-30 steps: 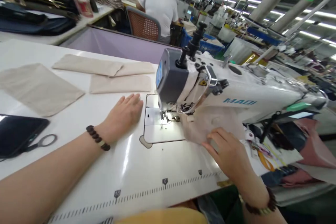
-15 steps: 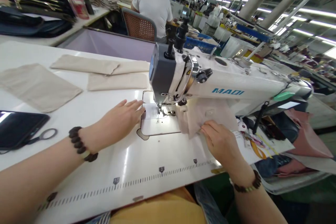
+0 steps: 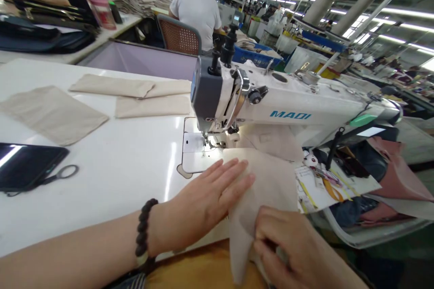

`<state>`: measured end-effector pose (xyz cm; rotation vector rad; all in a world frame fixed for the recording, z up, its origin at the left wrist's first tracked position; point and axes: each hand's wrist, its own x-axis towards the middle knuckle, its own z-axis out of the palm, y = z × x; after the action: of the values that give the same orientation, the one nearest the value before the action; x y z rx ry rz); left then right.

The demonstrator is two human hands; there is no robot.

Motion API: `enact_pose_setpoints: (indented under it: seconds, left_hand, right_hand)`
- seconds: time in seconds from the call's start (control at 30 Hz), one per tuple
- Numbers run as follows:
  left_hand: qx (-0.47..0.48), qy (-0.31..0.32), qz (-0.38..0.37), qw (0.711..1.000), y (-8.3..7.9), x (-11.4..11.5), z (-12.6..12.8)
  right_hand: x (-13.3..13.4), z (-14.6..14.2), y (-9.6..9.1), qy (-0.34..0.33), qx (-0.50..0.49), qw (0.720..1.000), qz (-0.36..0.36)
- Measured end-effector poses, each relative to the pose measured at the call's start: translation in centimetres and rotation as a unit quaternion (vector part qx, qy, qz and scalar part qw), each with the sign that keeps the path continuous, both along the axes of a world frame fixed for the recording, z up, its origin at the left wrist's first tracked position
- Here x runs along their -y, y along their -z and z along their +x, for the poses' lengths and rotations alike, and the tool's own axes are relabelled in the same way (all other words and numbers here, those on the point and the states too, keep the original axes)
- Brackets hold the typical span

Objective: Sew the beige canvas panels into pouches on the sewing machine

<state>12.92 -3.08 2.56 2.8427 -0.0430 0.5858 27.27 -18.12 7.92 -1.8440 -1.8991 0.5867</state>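
A beige fabric piece (image 3: 267, 180) lies to the right of the needle area and hangs over the table's front edge. My left hand (image 3: 210, 194) rests on its left side, fingers stretched out flat. My right hand (image 3: 281, 239) is closed on the cloth near the front edge, pinching it between thumb and fingers. Behind it, under the sewing machine (image 3: 291, 108) arm, another beige fabric piece (image 3: 271, 137) lies by the presser foot (image 3: 217, 141). Nothing lies on the metal needle plate (image 3: 195, 158) left of the foot.
Folded beige fabric pieces (image 3: 152, 106) and a flat beige piece (image 3: 57, 113) lie at the table's back left. A phone (image 3: 27, 167) and small scissors (image 3: 64, 171) sit at far left. Right of the table, a bin (image 3: 352, 235) holds cloth. A person (image 3: 196, 13) sits beyond.
My left hand has moved right and nearer, from beside the needle plate onto fabric. My right hand has pulled toward me, and a beige fabric piece now hangs over the front edge.
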Motion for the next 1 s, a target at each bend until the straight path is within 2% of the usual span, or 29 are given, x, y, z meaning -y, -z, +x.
enact_pose_setpoints:
  seconds: [0.1,0.2,0.33,0.43,0.53,0.6,0.67,0.73,0.83,0.93,1.0]
  left_hand:
    - [-0.084,0.107,-0.021,0.991,0.5,0.5,0.5]
    - [-0.13,0.13,-0.04,0.982,1.2,-0.2,-0.8]
    - [-0.13,0.054,-0.067,0.988,1.5,-2.9,-5.2]
    - [-0.139,-0.031,-0.096,0.985,1.6,-5.1,-9.5]
    - [-0.154,-0.134,-0.163,0.965,1.7,-6.0,-13.0]
    - [-0.147,-0.19,-0.209,0.948,1.8,-5.8,-14.1]
    - [-0.137,-0.22,-0.244,0.935,1.8,-5.3,-14.3]
    - [-0.127,-0.227,-0.268,0.928,1.7,-4.8,-13.8]
    - [-0.116,-0.233,-0.286,0.922,1.4,-4.1,-13.0]
    - [-0.1,-0.242,-0.288,0.921,1.0,-3.6,-12.7]
    - [-0.082,-0.266,-0.296,0.914,0.8,-3.5,-12.6]
  right_hand:
    - [0.0,-1.2,1.2,-0.039,-0.031,0.998,-0.047]
    - [-0.4,-0.3,1.9,-0.058,-0.051,0.994,-0.074]
    - [-1.2,1.2,3.2,-0.091,-0.021,0.994,-0.063]
    - [-2.0,1.5,4.2,-0.159,0.02,0.983,-0.086]
    - [-2.9,1.2,4.7,-0.232,0.026,0.967,-0.106]
    - [-3.6,0.9,5.0,-0.249,0.018,0.965,-0.086]
    - [-4.4,0.6,5.4,-0.204,0.0,0.978,-0.035]
    - [-5.3,0.3,5.9,-0.108,-0.032,0.994,0.014]
    - [-6.5,0.0,6.7,0.021,-0.082,0.995,0.06]
    - [-7.2,-0.4,7.8,0.093,-0.093,0.986,0.099]
    - [-7.3,-0.4,8.6,0.104,-0.058,0.981,0.151]
